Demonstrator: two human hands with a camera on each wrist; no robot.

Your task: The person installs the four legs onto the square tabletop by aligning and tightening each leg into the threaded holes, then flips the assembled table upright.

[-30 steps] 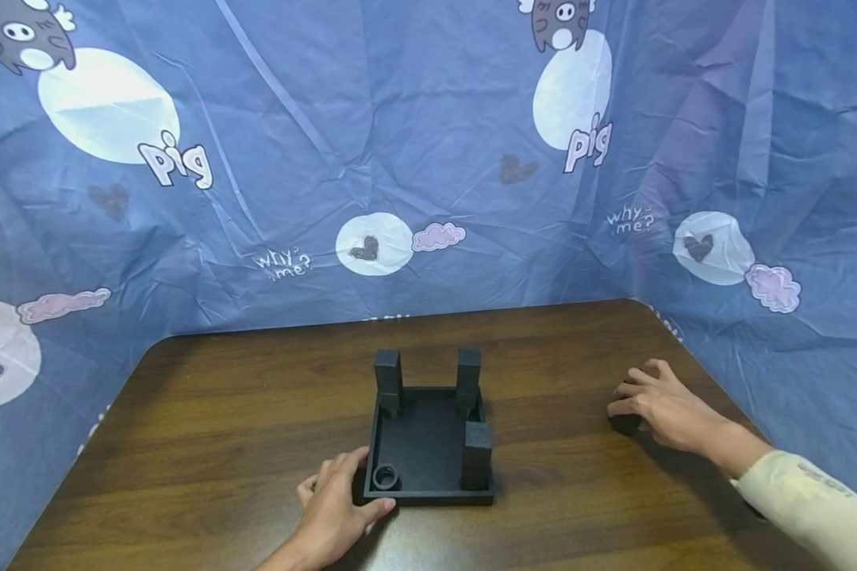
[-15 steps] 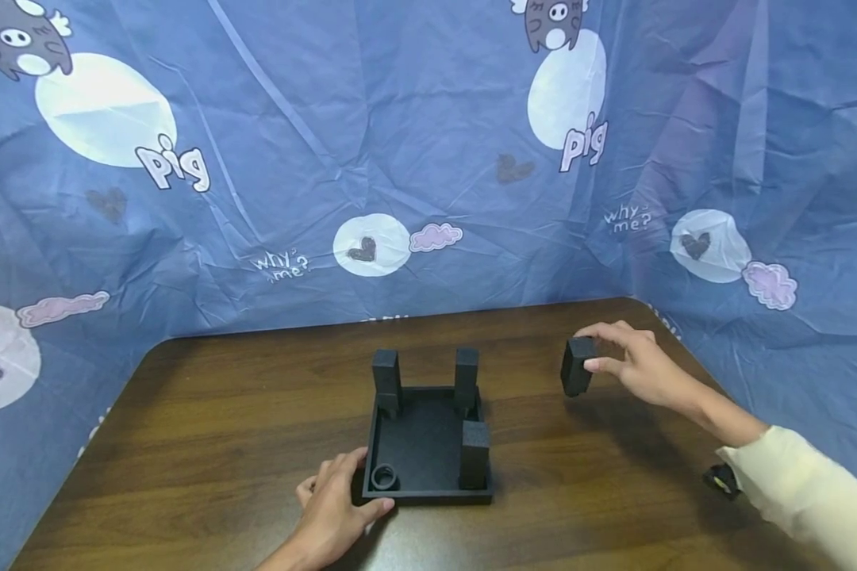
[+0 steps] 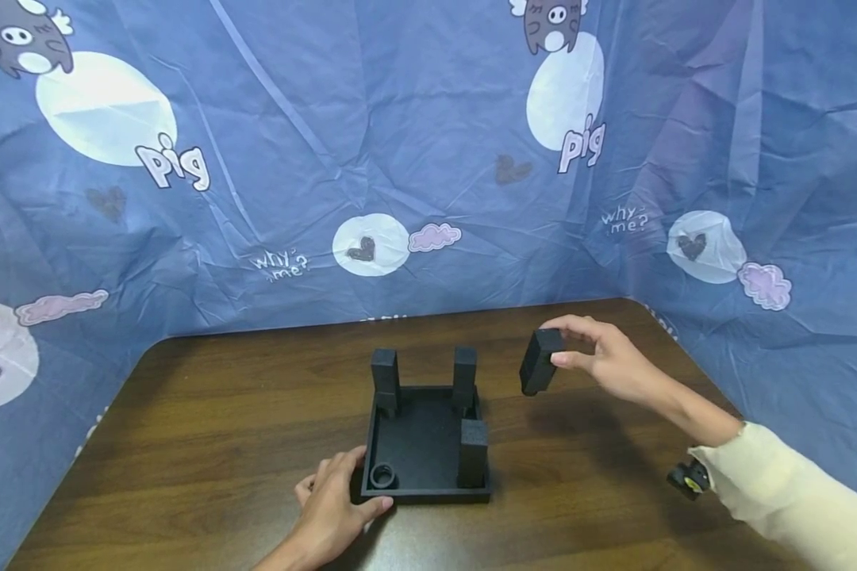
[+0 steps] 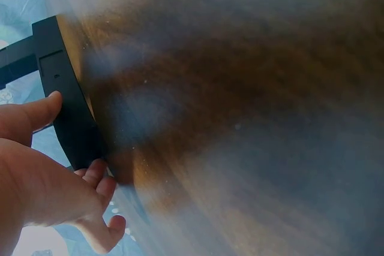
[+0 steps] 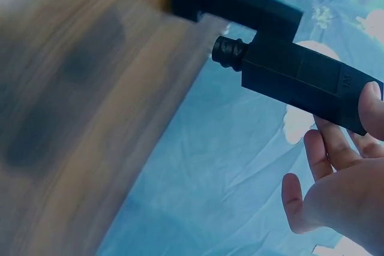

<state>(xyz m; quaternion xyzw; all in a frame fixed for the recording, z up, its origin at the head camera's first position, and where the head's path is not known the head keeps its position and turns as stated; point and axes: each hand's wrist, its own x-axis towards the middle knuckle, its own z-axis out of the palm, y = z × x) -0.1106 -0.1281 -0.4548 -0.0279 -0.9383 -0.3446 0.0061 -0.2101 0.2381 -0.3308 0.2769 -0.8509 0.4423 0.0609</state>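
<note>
Left-wrist view hazy, perhaps defocused.

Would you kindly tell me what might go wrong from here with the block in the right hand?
The right hand pinches the block near its upper end, so it might slip or swing.
The block is tilted, so its threaded end could catch crookedly if brought to the ring in the tray.
A low pass might knock the near right post.
</note>
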